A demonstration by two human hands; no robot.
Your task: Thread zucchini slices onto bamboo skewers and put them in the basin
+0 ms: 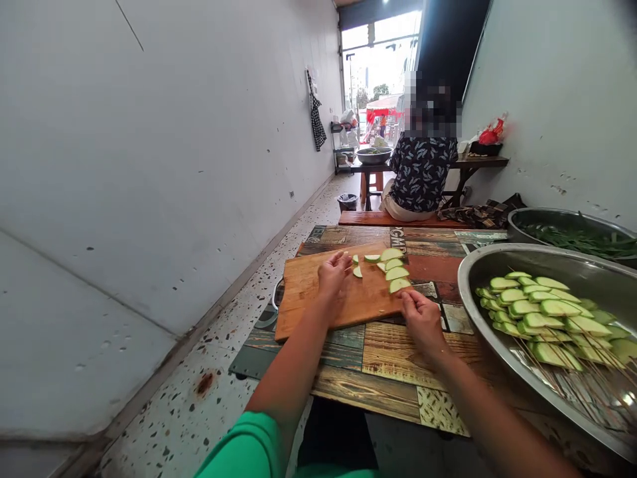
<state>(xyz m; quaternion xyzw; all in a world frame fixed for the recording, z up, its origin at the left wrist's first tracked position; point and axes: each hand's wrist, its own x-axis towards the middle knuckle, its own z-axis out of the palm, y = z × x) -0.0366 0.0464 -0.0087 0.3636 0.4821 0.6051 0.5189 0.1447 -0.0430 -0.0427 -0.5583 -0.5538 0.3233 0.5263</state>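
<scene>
My left hand (334, 273) is over the cutting board (303, 292), its fingers drawn together beside a few loose pale-green squash slices (357, 271). What its fingertips hold, if anything, is too small to make out. At the board's right edge, my right hand (422, 317) pinches the near end of a skewer, mostly hidden by the hand and the slices. Several half-round green-skinned slices (397, 273) line up away from those fingers along the skewer. One more loose slice (371, 259) lies on the far part of the board.
A large metal basin (465, 282) on the right holds several skewered slices (540, 309), sticks pointing toward me. Behind it stands another basin (517, 219) with green leaves. A person (423, 169) sits ahead on a bench (363, 218), back toward me. A white wall (149, 166) runs along the left.
</scene>
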